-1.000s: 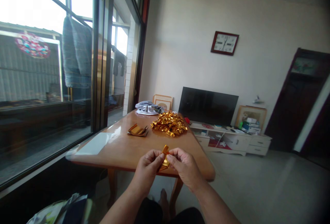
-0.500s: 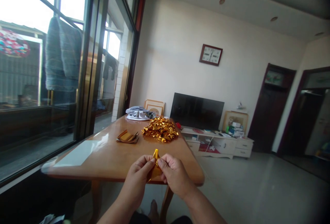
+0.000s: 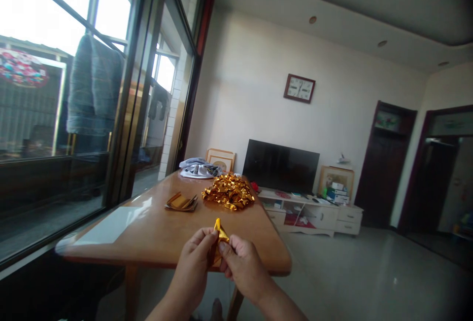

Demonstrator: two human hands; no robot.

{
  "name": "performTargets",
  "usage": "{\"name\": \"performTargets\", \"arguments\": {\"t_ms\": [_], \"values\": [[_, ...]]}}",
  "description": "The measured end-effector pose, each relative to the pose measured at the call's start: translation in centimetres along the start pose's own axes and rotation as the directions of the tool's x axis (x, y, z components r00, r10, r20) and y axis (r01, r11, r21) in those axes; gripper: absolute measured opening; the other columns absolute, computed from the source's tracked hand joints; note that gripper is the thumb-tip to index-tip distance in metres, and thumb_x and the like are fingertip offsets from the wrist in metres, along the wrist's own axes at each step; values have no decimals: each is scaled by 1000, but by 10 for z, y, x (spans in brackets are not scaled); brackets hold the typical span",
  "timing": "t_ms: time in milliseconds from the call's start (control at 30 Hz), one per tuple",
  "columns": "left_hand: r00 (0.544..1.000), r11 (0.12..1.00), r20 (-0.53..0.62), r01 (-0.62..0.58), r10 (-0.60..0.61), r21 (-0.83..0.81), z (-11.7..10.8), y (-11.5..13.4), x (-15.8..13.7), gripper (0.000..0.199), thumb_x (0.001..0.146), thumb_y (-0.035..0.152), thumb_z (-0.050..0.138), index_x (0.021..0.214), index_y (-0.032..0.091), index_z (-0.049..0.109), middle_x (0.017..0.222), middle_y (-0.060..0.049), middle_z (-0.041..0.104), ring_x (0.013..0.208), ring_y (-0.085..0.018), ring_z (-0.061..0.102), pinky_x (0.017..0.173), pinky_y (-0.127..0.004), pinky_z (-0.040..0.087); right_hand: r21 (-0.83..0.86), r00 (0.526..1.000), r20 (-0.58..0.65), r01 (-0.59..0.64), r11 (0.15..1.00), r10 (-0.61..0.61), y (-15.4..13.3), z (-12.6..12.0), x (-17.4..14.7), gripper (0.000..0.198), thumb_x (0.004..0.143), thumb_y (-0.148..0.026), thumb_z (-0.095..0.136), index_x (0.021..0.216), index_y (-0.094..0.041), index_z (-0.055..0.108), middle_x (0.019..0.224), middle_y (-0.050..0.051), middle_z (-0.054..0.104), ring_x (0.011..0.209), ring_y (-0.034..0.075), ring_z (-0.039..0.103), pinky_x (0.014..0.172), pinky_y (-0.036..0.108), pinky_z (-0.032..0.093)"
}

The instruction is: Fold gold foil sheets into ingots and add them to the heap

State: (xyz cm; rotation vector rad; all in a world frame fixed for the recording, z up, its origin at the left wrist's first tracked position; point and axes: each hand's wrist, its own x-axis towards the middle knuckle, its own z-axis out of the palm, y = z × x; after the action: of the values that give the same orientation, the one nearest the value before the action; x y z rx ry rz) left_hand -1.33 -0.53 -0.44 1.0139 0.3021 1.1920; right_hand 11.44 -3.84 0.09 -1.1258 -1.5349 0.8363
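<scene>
Between my two hands is a piece of gold foil paper, partly folded, with a pointed tip sticking up. My left hand is closed on its left side, thumb on the near face. My right hand pinches its right side a little lower, fingers curled behind. The paper's lower part is mostly covered by my fingers. Beyond my hands a heap of folded gold foil pieces lies on the wooden table. To its left rests a small stack of gold paper sheets.
Folded cloth lies at the table's far end, by framed pictures. A television stands on a low white cabinet against the wall. Tall glass windows run along the left. A pale sheen covers the table's left part.
My right thumb has slid lower on the foil paper, and the paper's top now shows a wider fold leaning right. The view has tilted slightly upward.
</scene>
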Motion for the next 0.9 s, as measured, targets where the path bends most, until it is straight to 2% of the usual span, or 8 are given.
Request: {"name": "performTargets", "arguments": {"t_ms": [200,367,533,600,700,767,833,900], "values": [[999,1000,-31,-12,13,18,2,-1,-2,30,87,43,66,83,17,52,59,2,59,44,-11,54,44,-21,40,-6,1000,-7,-29,1000,29,1,0,-2,48,92,-64,51,79,-18,54,59,-1,58,48,10,49,46,21,34],[1000,1000,-6,8,-8,-15,10,3,-7,31,87,47,63,83,19,51,52,2,56,40,-16,55,40,-25,42,71,998,27,-58,996,56,4,1,-3,47,92,-62,52,82,-16,57,61,-1,59,48,9,50,46,20,36],[999,1000,-37,-1,1,-5,6,2,-7,29,88,45,63,85,17,54,59,1,59,43,-13,54,44,-25,43,28,999,38,-35,999,33,4,-1,-5,44,93,-58,53,81,-16,58,63,-1,60,51,10,50,48,21,37],[996,999,-83,-40,43,36,2,1,-6,28,86,42,67,85,16,57,65,0,61,48,-10,54,48,-22,42,11,1000,5,-13,1000,13,3,-2,-4,41,93,-56,55,81,-17,58,64,-1,60,53,11,51,50,22,38],[971,980,-184,-129,156,150,-1,0,-5,26,83,37,72,85,13,62,68,1,60,55,-6,51,53,-17,39,-71,980,-167,101,992,-111,-1,-4,-4,32,92,-49,59,89,-18,62,71,0,62,62,13,55,58,24,44],[953,961,-216,-165,213,222,-1,0,-5,26,83,36,73,84,12,65,67,1,59,56,-5,48,53,-16,38,-196,924,-290,196,961,-247,-5,-4,-4,25,93,-43,60,94,-19,63,77,2,64,69,15,57,63,26,46],[946,946,-213,-187,246,265,-1,-1,-5,26,83,37,72,83,12,66,68,0,61,57,-6,49,54,-17,38,-345,860,-326,277,897,-392,-11,-4,-5,18,94,-37,59,93,-20,65,81,3,64,73,16,59,67,27,48],[942,935,-201,-206,270,289,-1,-3,-5,26,84,38,72,85,12,67,70,-1,63,60,-7,51,56,-18,41,-455,810,-298,344,821,-505,-16,-3,-5,14,95,-31,58,94,-20,67,85,4,64,77,17,61,71,28,49]]}}
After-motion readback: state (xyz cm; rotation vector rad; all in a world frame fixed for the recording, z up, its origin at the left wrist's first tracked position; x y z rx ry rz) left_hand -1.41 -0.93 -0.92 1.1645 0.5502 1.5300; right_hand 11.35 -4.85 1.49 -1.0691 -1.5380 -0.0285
